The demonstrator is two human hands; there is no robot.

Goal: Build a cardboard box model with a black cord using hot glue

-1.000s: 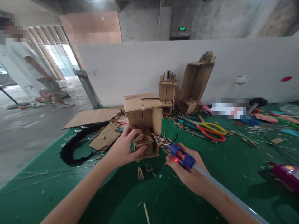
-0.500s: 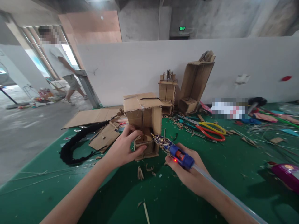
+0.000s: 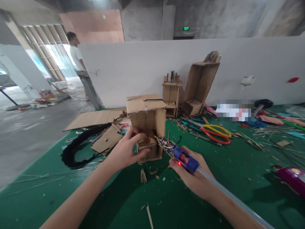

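A small cardboard model stands upright on the green table, with a flat roof and a smaller cardboard box at its foot. A dark cord hangs down inside it from the roof. My left hand grips the lower box, thumb at the front and fingers over its upper left. In my right hand is a blue hot glue gun, its red light lit and a clear glue stick running out of the back. Scraps cling to its front, and the tip is close to the box's right side; whether they touch I cannot tell.
Two more cardboard models stand against the white wall. Scissors with yellow and red handles lie to the right. A black braided cord and cardboard pieces lie left. A person stands beyond the table.
The person in the background has walked to the right and is now partly behind the wall. My hands, the glue gun and the model have hardly moved.
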